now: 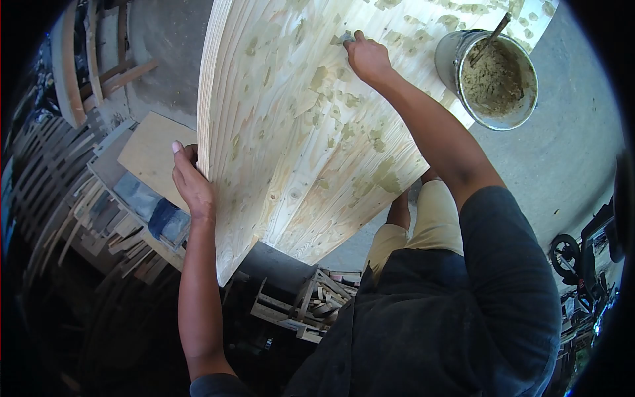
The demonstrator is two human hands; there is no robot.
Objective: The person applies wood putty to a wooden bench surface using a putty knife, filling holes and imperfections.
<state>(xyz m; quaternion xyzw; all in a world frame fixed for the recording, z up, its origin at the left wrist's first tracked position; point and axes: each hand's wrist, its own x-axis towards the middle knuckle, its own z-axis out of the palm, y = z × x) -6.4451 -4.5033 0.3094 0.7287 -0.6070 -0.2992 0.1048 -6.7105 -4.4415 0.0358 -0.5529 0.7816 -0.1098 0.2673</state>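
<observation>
A large pale wooden panel (291, 159) dotted with greenish-tan filler patches lies in front of me. My left hand (194, 182) is at its left edge, fingers curled against the side and partly hidden. Over the upper middle of the panel, my right hand (369, 58) pinches a small greyish flat scraper (346, 38), its edge against the wood by a filler patch. To the right of that hand is a metal bucket (446, 63) holding tan-green filler paste (493, 83). A stained stick-like handle (501, 25) leans out of the paste.
Stacked wood offcuts (126, 238) and a brown board (155, 155) are at the left. Below the panel is a crate of scrap wood (321, 298). A motorbike (575, 261) stands at the far right on the concrete floor (522, 175).
</observation>
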